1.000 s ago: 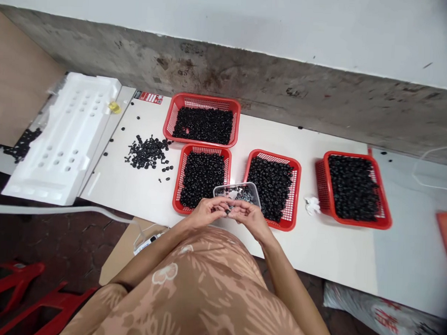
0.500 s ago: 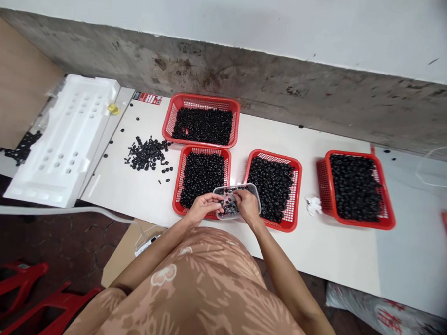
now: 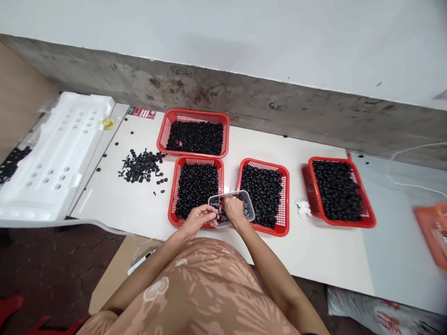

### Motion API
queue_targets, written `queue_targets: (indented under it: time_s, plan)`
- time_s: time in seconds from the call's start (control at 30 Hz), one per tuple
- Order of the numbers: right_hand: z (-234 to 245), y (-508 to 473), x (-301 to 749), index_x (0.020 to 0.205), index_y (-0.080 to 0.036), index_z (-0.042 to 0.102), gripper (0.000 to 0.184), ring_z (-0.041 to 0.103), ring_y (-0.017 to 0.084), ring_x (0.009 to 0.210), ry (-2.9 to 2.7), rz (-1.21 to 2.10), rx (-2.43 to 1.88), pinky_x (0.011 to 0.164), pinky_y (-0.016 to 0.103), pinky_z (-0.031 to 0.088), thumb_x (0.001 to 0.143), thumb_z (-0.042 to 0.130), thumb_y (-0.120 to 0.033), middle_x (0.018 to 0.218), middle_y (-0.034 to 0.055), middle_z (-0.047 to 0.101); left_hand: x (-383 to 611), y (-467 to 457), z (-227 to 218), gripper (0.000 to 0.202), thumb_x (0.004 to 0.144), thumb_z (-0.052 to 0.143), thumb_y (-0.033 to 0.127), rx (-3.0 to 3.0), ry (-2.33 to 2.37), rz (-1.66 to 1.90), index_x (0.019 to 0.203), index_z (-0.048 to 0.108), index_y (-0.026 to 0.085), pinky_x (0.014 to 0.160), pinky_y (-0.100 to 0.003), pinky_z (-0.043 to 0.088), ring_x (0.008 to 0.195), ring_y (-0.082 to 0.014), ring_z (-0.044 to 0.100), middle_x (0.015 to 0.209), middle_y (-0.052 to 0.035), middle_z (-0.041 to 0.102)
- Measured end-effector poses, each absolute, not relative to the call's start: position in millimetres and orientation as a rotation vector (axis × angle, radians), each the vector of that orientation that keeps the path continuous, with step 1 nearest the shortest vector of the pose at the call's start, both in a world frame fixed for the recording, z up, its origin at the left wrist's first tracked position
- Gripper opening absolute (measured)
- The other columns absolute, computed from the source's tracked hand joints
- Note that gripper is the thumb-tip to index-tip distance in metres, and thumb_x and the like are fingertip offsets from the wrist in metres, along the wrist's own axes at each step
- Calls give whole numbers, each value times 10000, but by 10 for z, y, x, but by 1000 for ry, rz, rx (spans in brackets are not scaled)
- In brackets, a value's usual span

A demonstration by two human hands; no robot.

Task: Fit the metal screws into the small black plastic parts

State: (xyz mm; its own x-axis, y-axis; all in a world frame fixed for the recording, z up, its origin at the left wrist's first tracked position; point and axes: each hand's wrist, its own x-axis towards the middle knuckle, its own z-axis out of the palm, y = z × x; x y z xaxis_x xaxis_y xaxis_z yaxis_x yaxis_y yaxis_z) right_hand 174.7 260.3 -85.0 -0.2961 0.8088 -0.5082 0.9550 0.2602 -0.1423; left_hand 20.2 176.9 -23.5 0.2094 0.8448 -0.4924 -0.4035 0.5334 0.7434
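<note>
A clear plastic tub (image 3: pixel 247 203) with small black rings (image 3: pixel 219 207) is over the rim of a red mesh basket (image 3: pixel 176 195), and three more such baskets (image 3: pixel 288 200) are full of rings too. The right hand (image 3: pixel 233 210) reaches into the tub, fingers half closed; the left hand (image 3: pixel 198 220) curls at its edge. I cannot tell if either grips.

plastic tub (image 3: pixel 247 208) over red baskets (image 3: pixel 171 195), gap (image 3: pixel 231 177) between

The red mesh baskets (image 3: pixel 194 113) on the white worktop (image 3: pixel 316 253) are holding black rubber rings (image 3: pixel 196 191), a clear plastic tub (image 3: pixel 245 202) is showing the same black inside, and the person's tan dress (image 3: pixel 203 297) is carrying a pale leaf pattern.
</note>
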Motion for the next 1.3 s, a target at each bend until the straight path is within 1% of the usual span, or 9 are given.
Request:
queue_targets:
  time_s: [0.4, 0.6, 0.73, 0.83, 1.0, 1.1, 1.17, 1.23, 1.3]
  plan:
    - [-817, 2552, 1865, 1051, -135, 618, 277, 635, 197, 891, 2248, -619, 1807, 737, 238, 425, 934, 369, -170, 1029, 119, 654, 120, 1663, -130, 370, 706, 749, 401, 516, 972, 894, 894, 621, 109, 636, -212, 440, 625, -104, 596, 715, -50, 656]
    - [-819, 2543, 2044, 1056, -139, 626, 314, 617, 201, 924, 2216, -587, 1923, 775, 255, 416, 950, 339, -207, 1078, 129, 625, 225, 1676, -54, 397, 647, 793, 380, 452, 949, 884, 877, 619, 107, 639, -223, 452, 636, -106, 607, 804, -52, 658]
    - [-843, 2581, 2089, 1060, -168, 637, 284, 618, 185, 931, 2267, -627, 1822, 783, 242, 418, 935, 385, -201, 1127, 107, 616, 357, 1672, -73, 391, 645, 794, 375, 436, 948, 903, 866, 618, 106, 621, -219, 444, 627, -108, 610, 791, -45, 649]
    - [-884, 2613, 2072, 1042, -160, 640, 277, 628, 189, 904, 2295, -673, 1717, 772, 253, 427, 937, 388, -208, 1142, 120, 614, 412, 1653, -86, 395, 638, 797, 382, 429, 966, 938, 857, 620, 105, 610, -218, 438, 612, -104, 603, 773, -35, 637]
    - [-910, 2658, 2041, 1062, -103, 612, 265, 626, 200, 904, 2334, -749, 1622, 768, 262, 429, 930, 410, -212, 1112, 174, 623, 439, 1615, -105, 398, 652, 787, 406, 389, 1025, 976, 850, 612, 108, 617, -217, 435, 615, -98, 597, 794, -44, 643]
    - [-839, 2655, 2076, 1010, -100, 620, 250, 619, 198, 876, 2366, -779, 1633, 748, 261, 427, 910, 447, -250, 1040, 153, 646, 458, 1610, -120, 395, 659, 782, 414, 353, 1041, 985, 844, 604, 113, 619, -218, 431, 615, -97, 594, 795, -44, 643]
    - [-750, 2620, 2123, 938, -120, 630, 250, 607, 172, 786, 2403, -993, 1683, 706, 248, 431, 895, 472, -310, 911, 100, 661, 484, 1621, -136, 395, 658, 783, 417, 315, 1057, 990, 843, 607, 115, 623, -221, 429, 607, -94, 587, 773, -39, 639]
    - [-639, 2556, 2174, 891, -137, 625, 262, 575, 145, 689, 2400, -1541, 1747, 655, 238, 437, 872, 503, -368, 798, 53, 644, 526, 1643, -156, 406, 650, 791, 410, 268, 1068, 993, 869, 624, 111, 643, -230, 434, 610, -94, 584, 756, -38, 633]
    - [-524, 2477, 2212, 880, -153, 614, 270, 569, 144, 708, 2330, -2129, 1718, 670, 249, 462, 838, 561, -415, 824, 43, 632, 585, 1673, -176, 438, 633, 806, 397, 220, 1052, 982, 914, 645, 103, 664, -243, 440, 619, -98, 583, 752, -41, 628]
